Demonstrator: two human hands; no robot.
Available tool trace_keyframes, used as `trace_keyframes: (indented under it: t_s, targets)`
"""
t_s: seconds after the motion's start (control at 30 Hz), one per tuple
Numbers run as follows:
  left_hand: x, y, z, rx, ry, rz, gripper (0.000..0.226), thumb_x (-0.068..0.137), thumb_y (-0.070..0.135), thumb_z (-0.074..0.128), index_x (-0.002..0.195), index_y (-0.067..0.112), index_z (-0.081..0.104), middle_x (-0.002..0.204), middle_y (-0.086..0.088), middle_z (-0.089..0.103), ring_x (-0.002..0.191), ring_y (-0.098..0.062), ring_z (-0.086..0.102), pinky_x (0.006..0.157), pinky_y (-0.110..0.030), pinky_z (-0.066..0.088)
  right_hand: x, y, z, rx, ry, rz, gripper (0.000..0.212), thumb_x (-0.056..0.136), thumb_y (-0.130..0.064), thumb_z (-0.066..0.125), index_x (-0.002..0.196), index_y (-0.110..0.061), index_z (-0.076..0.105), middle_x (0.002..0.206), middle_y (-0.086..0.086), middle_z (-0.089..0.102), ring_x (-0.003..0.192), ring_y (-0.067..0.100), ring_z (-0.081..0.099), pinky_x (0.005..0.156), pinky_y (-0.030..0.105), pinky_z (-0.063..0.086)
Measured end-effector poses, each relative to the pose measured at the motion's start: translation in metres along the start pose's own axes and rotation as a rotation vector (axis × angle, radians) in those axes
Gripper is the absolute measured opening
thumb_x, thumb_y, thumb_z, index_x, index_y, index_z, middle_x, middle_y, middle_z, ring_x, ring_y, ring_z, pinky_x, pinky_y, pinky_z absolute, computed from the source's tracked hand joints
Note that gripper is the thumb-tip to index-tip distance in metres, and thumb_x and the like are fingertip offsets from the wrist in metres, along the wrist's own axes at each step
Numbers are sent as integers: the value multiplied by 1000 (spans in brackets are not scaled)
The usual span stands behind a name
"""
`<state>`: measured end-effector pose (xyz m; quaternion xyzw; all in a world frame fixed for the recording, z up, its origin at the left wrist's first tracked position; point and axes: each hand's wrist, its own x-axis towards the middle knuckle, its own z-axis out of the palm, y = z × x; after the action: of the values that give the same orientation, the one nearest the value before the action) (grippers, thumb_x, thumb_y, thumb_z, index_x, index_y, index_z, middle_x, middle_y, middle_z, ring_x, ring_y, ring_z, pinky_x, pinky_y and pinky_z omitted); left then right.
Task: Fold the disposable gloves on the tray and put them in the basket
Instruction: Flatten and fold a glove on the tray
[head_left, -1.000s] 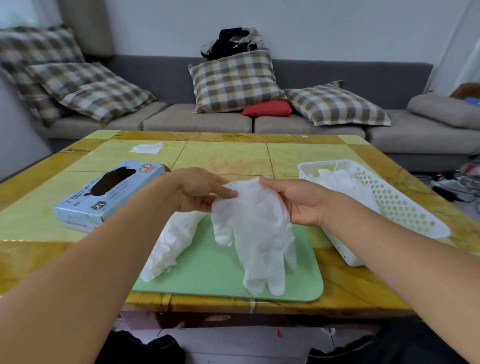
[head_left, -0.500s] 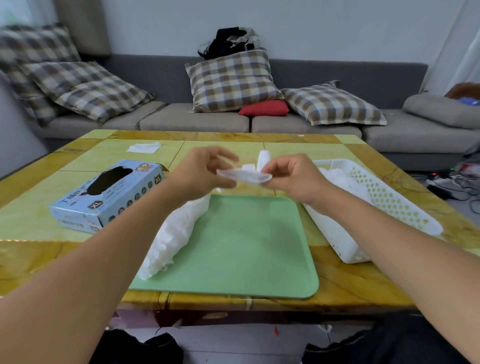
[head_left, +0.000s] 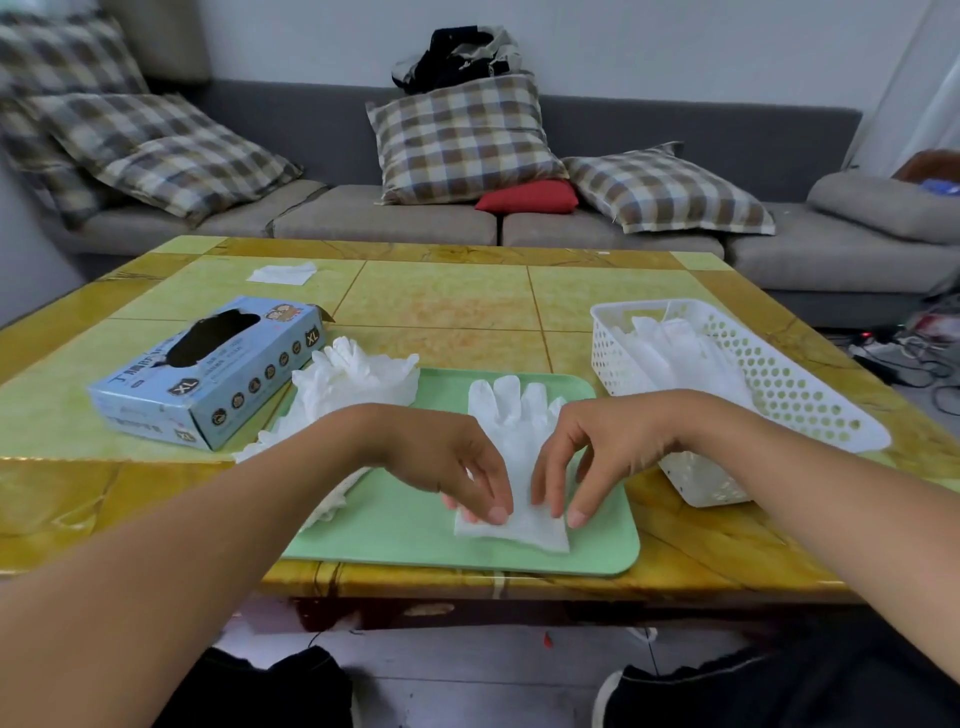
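A white disposable glove (head_left: 514, 431) lies flat on the green tray (head_left: 405, 540), its fingers pointing away from me and its cuff near the tray's front edge. My left hand (head_left: 447, 457) pinches the cuff's left part with curled fingertips. My right hand (head_left: 597, 452) pinches the cuff's right part the same way. A loose pile of white gloves (head_left: 353, 379) spills over the tray's left edge onto the table. To the right stands the white perforated basket (head_left: 795, 395), with several gloves inside.
A blue glove box (head_left: 208, 369) lies on the table left of the tray. A white tissue (head_left: 280, 273) sits at the far left of the yellow-green table (head_left: 441, 301). A grey sofa with checked cushions runs behind it.
Both hands held the glove up above the tray. They have brought it down and laid it flat on the tray, keeping hold of the cuff.
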<state>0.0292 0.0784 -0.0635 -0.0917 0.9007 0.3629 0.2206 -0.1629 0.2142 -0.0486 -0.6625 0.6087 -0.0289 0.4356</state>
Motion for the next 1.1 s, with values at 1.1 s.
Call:
trace_keyframes:
  t_s: [1.1]
  targets:
    - [-128,-119,-29,-6,531,-441,60,83,22,82,133,37,53,122,14,58,97,-11,65,85,-30,54,163,-102,45,-249,575,-208,9,87,-18,76,94,-15,81,97,-3,78,91,12,68,86,33,53]
